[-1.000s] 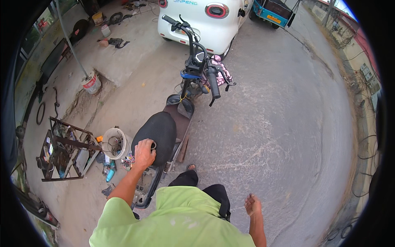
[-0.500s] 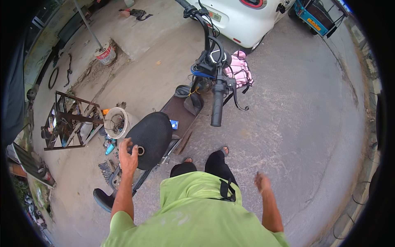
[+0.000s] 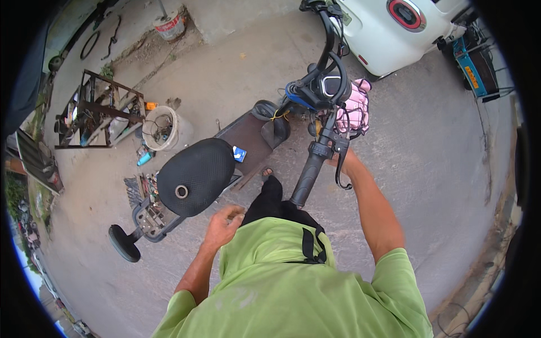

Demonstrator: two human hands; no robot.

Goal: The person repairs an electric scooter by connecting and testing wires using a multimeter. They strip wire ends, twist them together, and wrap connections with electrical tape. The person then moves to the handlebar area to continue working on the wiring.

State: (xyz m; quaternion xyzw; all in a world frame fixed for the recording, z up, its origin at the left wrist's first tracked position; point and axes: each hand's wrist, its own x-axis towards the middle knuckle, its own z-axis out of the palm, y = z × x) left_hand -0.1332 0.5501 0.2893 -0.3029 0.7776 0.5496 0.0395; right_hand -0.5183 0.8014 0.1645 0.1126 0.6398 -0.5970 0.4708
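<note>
An electric scooter stands in front of me, with its black mesh-covered seat [image 3: 194, 169] on the left and its right handlebar grip [image 3: 310, 177] nearer me. On the seat lies a small metal-looking ring [image 3: 181, 192]. My left hand [image 3: 225, 224] hangs between the seat and my thigh, apart from both, fingers loosely bent and nothing seen in it. Reaching forward, my right hand [image 3: 348, 162] is beside the brake lever [image 3: 341, 163]. The lever and grip hide most of its fingers, so any hold cannot be made out. A blue-and-white small box [image 3: 239, 154] sits on the footboard [image 3: 243, 135].
A pink bundle [image 3: 355, 107] fills the front basket. Beyond stands a white car [image 3: 377, 34], with a blue three-wheeler [image 3: 476, 67] farther right. Left of the scooter are a white bucket [image 3: 176, 132] of scraps and a rusty metal frame [image 3: 101, 107].
My left hand has left the seat beside the ring and come back toward my thigh. My right hand has swung forward from my side to the brake lever. I stand closer to the handlebar.
</note>
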